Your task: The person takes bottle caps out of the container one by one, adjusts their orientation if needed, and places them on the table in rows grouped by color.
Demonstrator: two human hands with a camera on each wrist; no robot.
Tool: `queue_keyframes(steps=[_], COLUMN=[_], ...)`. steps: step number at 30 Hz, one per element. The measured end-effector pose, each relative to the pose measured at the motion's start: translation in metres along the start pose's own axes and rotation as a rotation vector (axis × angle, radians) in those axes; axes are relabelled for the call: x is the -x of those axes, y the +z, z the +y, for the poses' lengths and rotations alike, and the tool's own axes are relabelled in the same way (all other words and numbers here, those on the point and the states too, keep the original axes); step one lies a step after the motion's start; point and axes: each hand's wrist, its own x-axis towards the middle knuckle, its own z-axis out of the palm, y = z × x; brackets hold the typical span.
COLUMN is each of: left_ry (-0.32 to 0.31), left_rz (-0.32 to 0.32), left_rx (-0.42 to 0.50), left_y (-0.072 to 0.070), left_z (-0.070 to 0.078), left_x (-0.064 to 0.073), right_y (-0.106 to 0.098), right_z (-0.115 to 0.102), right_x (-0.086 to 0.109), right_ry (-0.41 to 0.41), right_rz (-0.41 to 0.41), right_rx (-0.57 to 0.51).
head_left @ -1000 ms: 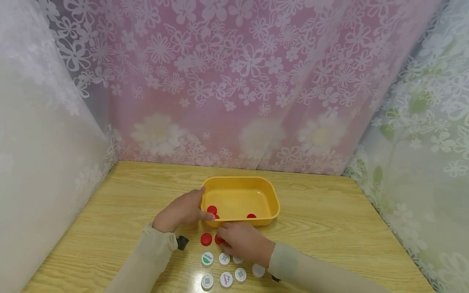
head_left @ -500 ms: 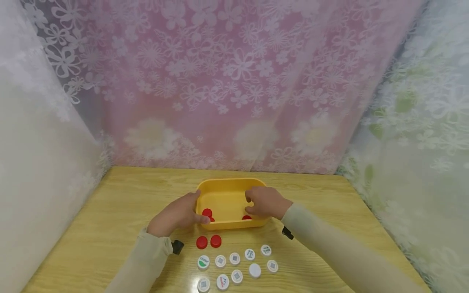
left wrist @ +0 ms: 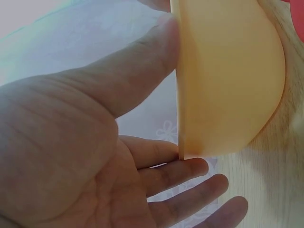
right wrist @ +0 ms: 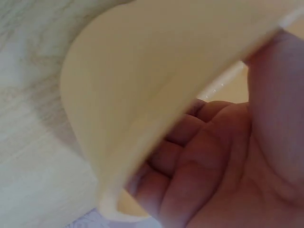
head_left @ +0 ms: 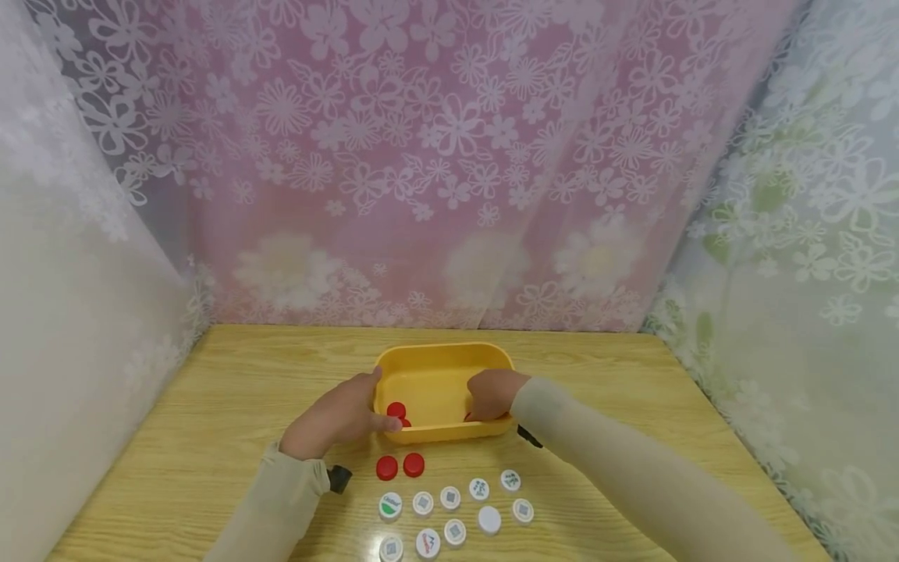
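Note:
A yellow plastic tray (head_left: 437,353) stands on the table. My left hand (head_left: 342,412) holds it by its left end, thumb over the near rim and index finger at the corner; in the left wrist view the other fingers (left wrist: 194,190) extend past the tray's wall (left wrist: 228,80). My right hand (head_left: 495,393) reaches inside the right end, fingers curled down on a red bottle cap (head_left: 468,417), of which only a sliver shows. The right wrist view shows those bent fingers (right wrist: 171,156) behind the tray's rim. Red caps (head_left: 396,409) lie in the tray's near left corner, partly behind my left thumb.
Two red bottle caps (head_left: 400,467) sit side by side on the wooden table (head_left: 281,367) in front of the tray. Nearer stand two rows of white caps (head_left: 455,532), several with printed tops. Floral curtains (head_left: 449,156) hang behind and at both sides.
My right hand has left the red cap in front of the tray, gone up and right into the tray, then lowered onto the cap there. My left hand keeps its hold on the tray.

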Motion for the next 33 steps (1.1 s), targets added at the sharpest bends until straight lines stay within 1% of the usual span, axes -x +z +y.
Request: queue_keyframes(steps=[2, 5, 8, 14, 19, 21, 24, 28, 33], left_ry=[-0.006, -0.023, -0.031, -0.023, -0.03, -0.032, -0.032, -0.024, -0.011], left_rz=[-0.001, -0.008, -0.016, -0.012, -0.007, -0.005, -0.003, -0.006, -0.011], left_rx=[0.004, -0.015, -0.032, -0.037, -0.058, -0.056, -0.047, -0.049, -0.034], left_y=[0.0, -0.001, 0.0, 0.002, 0.004, 0.004, 0.005, 0.004, 0.001], left_z=[0.001, 0.001, 0.001, 0.003, 0.005, 0.005, 0.005, 0.005, 0.004], left_x=[0.001, 0.001, 0.0, -0.003, -0.005, -0.005, -0.005, -0.004, -0.003], right_y=[0.005, 0.011, 0.015, 0.008, 0.004, 0.002, 0.001, 0.003, 0.008], right_z=[0.003, 0.009, 0.014, 0.016, 0.018, 0.017, 0.013, 0.01, 0.008], right_x=[-0.004, -0.01, -0.012, -0.009, -0.005, -0.004, -0.003, -0.005, -0.015], right_ry=[-0.042, -0.117, -0.149, -0.126, -0.125, -0.118, -0.119, -0.141, -0.169], right_rz=[0.032, 0.107, 0.15, 0.131, 0.165, 0.158, 0.121, 0.093, 0.115], right_rx=[-0.002, -0.001, -0.002, -0.03, -0.029, -0.018, -0.011, 0.007, 0.034])
